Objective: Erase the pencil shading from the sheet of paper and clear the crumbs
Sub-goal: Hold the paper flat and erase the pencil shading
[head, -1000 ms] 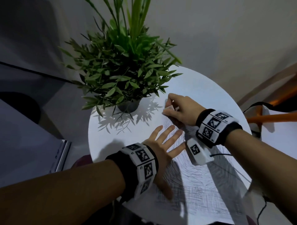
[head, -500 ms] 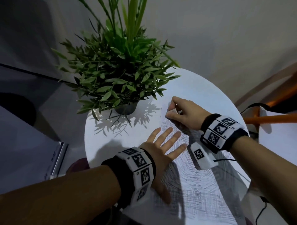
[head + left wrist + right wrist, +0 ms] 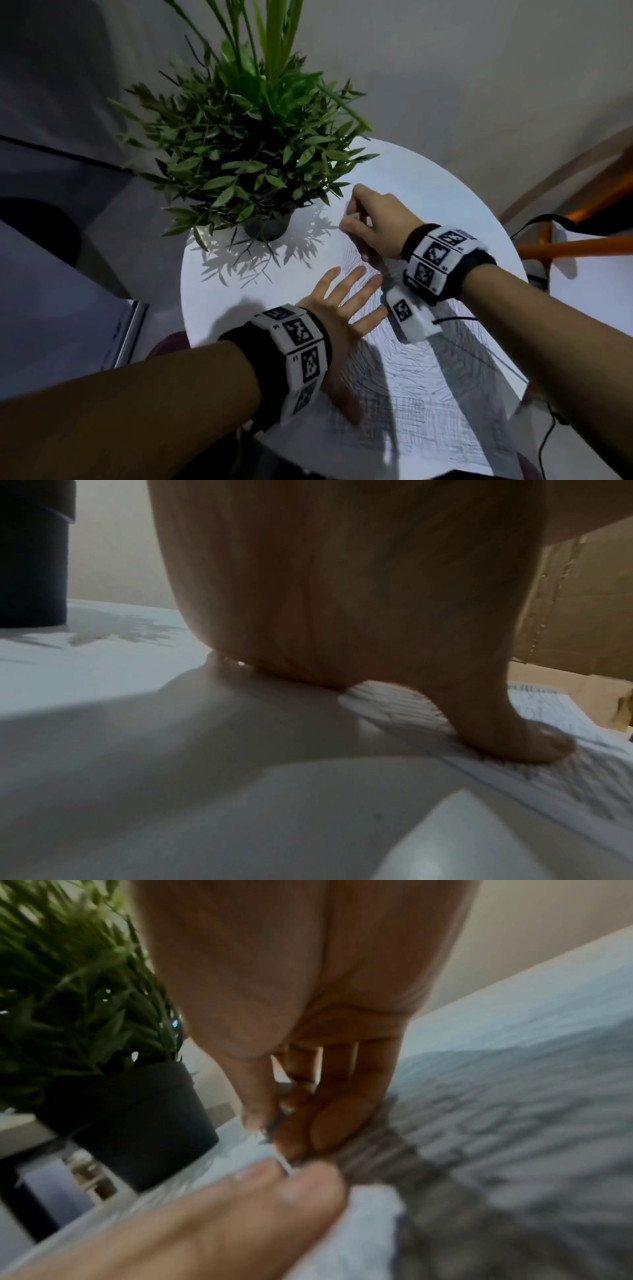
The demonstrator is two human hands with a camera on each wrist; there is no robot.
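Note:
A sheet of paper [image 3: 428, 394] covered in pencil hatching lies on a round white table [image 3: 428, 178]. My left hand [image 3: 346, 298] presses flat on the sheet's left side with the fingers spread; in the left wrist view its thumb [image 3: 514, 737] rests on the hatched paper [image 3: 565, 777]. My right hand [image 3: 351, 224] is at the sheet's far corner, its thumb and fingers pinching a small white eraser [image 3: 286, 1108] against the paper [image 3: 514, 1123]. The eraser is mostly hidden by the fingers. No crumbs can be made out.
A potted green plant in a dark pot [image 3: 267, 226] stands on the table just left of my right hand, leaves overhanging. Orange bars [image 3: 565, 248] and a black cable [image 3: 548, 438] lie off the table's right edge. Cardboard [image 3: 582, 601] stands beyond the paper.
My right hand first slid a little toward me, then back toward the sheet's far corner near the pot, still pinching the eraser. My left hand stays flat on the sheet.

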